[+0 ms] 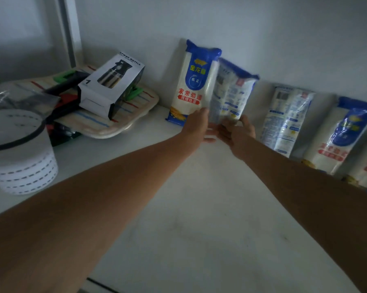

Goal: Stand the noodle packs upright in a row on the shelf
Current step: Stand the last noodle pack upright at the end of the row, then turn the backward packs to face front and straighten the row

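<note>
Several blue-and-white noodle packs lean upright against the back wall of the white shelf (pixel 199 208). The leftmost pack (pixel 196 81) shows its front label. Beside it a second pack (pixel 231 92) shows its back and tilts to the right. My left hand (pixel 197 125) touches the bottom of the leftmost pack, fingers against it. My right hand (pixel 239 132) grips the lower end of the second pack. Further right stand a back-facing pack (pixel 284 119) and a front-facing pack (pixel 337 136), with a further pack (pixel 366 172) partly cut off by the frame edge.
A spray bottle box (pixel 112 85) lies on a striped cloth pad (pixel 119 119) with green and black clips at the left. A white perforated basket (pixel 19 153) stands at the front left. The shelf's upright post (pixel 70 30) rises at the back left.
</note>
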`<move>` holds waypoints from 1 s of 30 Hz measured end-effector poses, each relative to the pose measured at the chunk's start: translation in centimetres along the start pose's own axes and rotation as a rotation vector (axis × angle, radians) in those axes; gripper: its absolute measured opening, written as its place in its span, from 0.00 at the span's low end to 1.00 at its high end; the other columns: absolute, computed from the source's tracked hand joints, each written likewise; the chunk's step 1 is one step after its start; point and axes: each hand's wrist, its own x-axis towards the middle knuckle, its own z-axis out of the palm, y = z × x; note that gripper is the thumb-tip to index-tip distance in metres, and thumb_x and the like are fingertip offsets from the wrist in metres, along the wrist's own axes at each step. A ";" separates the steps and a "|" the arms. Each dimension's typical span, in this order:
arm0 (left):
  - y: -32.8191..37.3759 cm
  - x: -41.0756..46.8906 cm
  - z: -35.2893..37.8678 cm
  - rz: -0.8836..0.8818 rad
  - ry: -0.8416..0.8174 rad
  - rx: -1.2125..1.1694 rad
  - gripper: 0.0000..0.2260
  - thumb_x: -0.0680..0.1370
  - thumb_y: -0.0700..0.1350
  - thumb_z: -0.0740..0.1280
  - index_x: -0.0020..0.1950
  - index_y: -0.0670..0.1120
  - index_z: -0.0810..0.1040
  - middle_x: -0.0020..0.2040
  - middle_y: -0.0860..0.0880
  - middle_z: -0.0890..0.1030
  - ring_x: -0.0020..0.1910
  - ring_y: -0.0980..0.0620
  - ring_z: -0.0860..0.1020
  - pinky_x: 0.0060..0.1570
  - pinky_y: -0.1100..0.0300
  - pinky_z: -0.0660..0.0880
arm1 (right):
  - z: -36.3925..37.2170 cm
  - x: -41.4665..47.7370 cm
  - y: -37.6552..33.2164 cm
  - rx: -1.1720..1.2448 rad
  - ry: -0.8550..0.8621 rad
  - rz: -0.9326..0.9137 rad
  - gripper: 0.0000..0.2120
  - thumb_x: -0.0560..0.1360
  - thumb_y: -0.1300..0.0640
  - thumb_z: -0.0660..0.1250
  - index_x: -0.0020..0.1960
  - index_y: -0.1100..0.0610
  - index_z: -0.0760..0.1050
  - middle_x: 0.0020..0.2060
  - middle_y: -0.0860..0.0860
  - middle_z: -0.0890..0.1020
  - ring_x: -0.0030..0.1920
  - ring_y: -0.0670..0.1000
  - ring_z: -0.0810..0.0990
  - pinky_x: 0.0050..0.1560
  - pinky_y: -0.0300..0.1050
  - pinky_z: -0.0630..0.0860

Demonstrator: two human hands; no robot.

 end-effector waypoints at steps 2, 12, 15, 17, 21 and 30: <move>-0.1 -0.9 -1.1 -0.100 -0.053 -0.246 0.28 0.82 0.60 0.51 0.64 0.40 0.78 0.49 0.40 0.85 0.44 0.43 0.84 0.43 0.51 0.82 | -0.3 -1.4 0.4 -0.006 -0.064 -0.027 0.14 0.78 0.72 0.64 0.44 0.55 0.69 0.36 0.58 0.79 0.27 0.50 0.82 0.29 0.42 0.82; -0.1 -5.2 -7.2 -0.202 -0.334 -0.188 0.16 0.79 0.49 0.66 0.64 0.43 0.77 0.48 0.42 0.85 0.42 0.46 0.85 0.41 0.53 0.83 | -3.1 -4.2 -1.3 0.044 0.026 -0.017 0.18 0.66 0.78 0.54 0.37 0.60 0.76 0.38 0.60 0.80 0.40 0.58 0.81 0.38 0.48 0.83; 0.1 -5.6 -6.1 -0.169 -0.370 0.173 0.14 0.79 0.37 0.66 0.64 0.37 0.75 0.49 0.43 0.83 0.46 0.48 0.83 0.46 0.56 0.81 | -3.4 -4.3 -2.6 0.139 -0.007 0.046 0.13 0.67 0.72 0.58 0.48 0.63 0.76 0.43 0.62 0.81 0.43 0.61 0.82 0.38 0.50 0.82; 0.2 -5.4 -5.1 -0.142 -0.346 0.302 0.16 0.74 0.34 0.72 0.60 0.37 0.75 0.52 0.41 0.83 0.49 0.47 0.82 0.48 0.54 0.80 | -3.4 -4.4 -3.1 0.157 -0.048 0.028 0.18 0.68 0.67 0.64 0.57 0.66 0.73 0.48 0.64 0.81 0.47 0.63 0.82 0.40 0.54 0.81; -0.3 -5.4 -3.2 -0.079 -0.223 0.332 0.30 0.63 0.35 0.80 0.63 0.44 0.75 0.57 0.42 0.84 0.58 0.43 0.82 0.61 0.44 0.77 | -3.1 -6.7 -2.1 -0.039 -0.065 -0.013 0.19 0.69 0.60 0.78 0.57 0.63 0.79 0.50 0.59 0.87 0.47 0.61 0.86 0.44 0.57 0.84; -2.6 -5.6 -1.5 0.149 -0.084 0.356 0.25 0.67 0.39 0.77 0.62 0.46 0.75 0.52 0.44 0.85 0.52 0.45 0.84 0.54 0.49 0.81 | -5.4 -8.9 0.5 -0.598 -0.050 -0.022 0.13 0.71 0.50 0.76 0.52 0.57 0.82 0.36 0.49 0.83 0.31 0.45 0.78 0.27 0.34 0.71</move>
